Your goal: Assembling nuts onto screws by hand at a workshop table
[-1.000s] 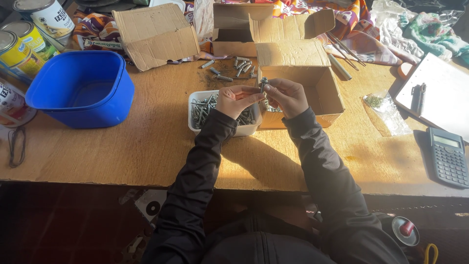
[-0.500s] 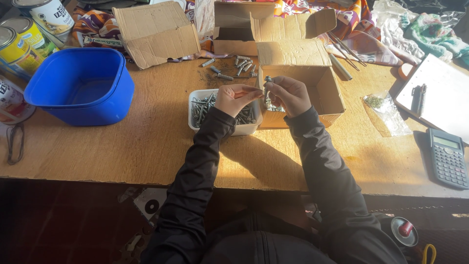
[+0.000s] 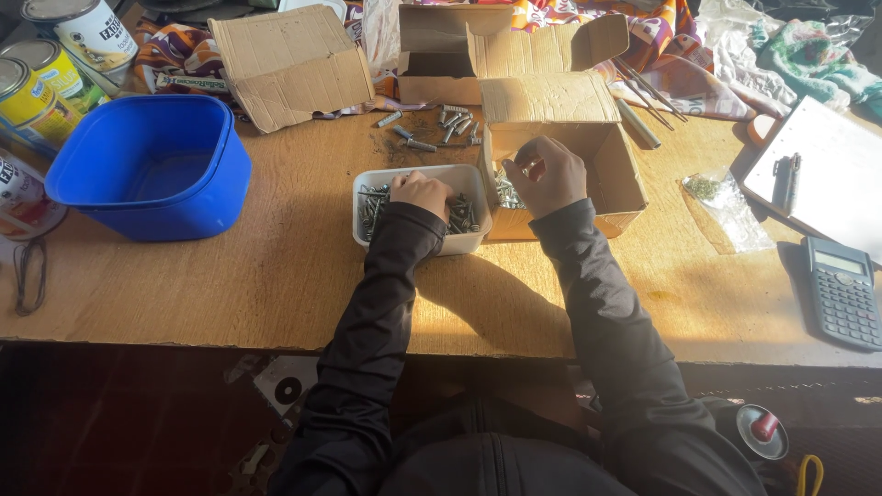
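Two hands work near the middle of the frame, on a wooden table (image 3: 230, 285). The left hand (image 3: 424, 193) is down inside a small white tray (image 3: 473, 241) full of grey metal screws (image 3: 369, 208). Its fingers are curled down among the screws, but I cannot tell if they pinch one. The right hand (image 3: 547, 173) is just to the right of it, over the open cardboard box (image 3: 617, 170). Its fingers are bent in loosely, and I cannot tell if they hold anything. More screws lie inside that box, by its left wall. The tray and the box touch side by side.

Some loose screws (image 3: 441, 129) lie on the table just above the tray. A big blue tub (image 3: 152, 170) sits at the left of the frame, well apart from the hands. Paint cans (image 3: 55, 60) stand in the upper left corner. Another cardboard box (image 3: 289, 62) lies tipped over near the top, left of the middle. A black calculator (image 3: 843, 289) rests at the right edge, below a white clipboard (image 3: 831, 174) with a pen.
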